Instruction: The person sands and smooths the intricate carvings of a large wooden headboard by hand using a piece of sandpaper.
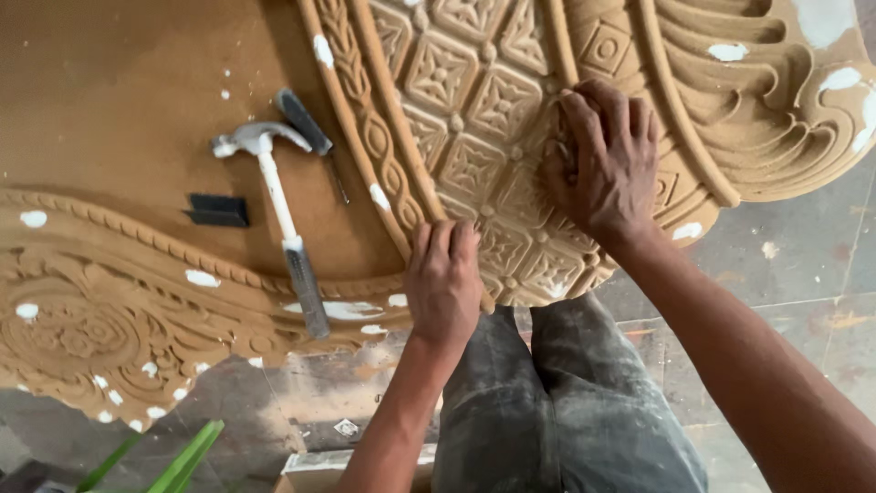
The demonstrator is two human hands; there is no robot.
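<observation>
Your carved panel [474, 100] is the thing both hands are on: a brown board cut in relief with a grid of small flower squares, lying flat with its curved lower edge hanging out over your knees. Your right hand [602, 160] is bent over the flower grid near that edge, fingers curled and pressing something small against the carving; what it holds is hidden under the fingers, so I cannot tell what it is. Your left hand [444, 278] sits just below and to the left of it, fingers folded over the rim of the panel, gripping the edge to steady it.

White filler patches [324, 50] dot the braided border left of the grid and the scrolls to the right, and more show on the leaf carving [91, 329] at the far left. By the look of it, the patching is well spread across the piece, while most of those spots stand rough and unblended, so the smoothing seems largely left to do.

Left of the panel's border, on the plain flat board, lies a claw hammer [274, 196] with a white handle, a chisel [306, 123] touching its head, and a small black block [217, 210] beside them. Below the panel are your dusty grey trousers [566, 393] and the stained floor [785, 256].
</observation>
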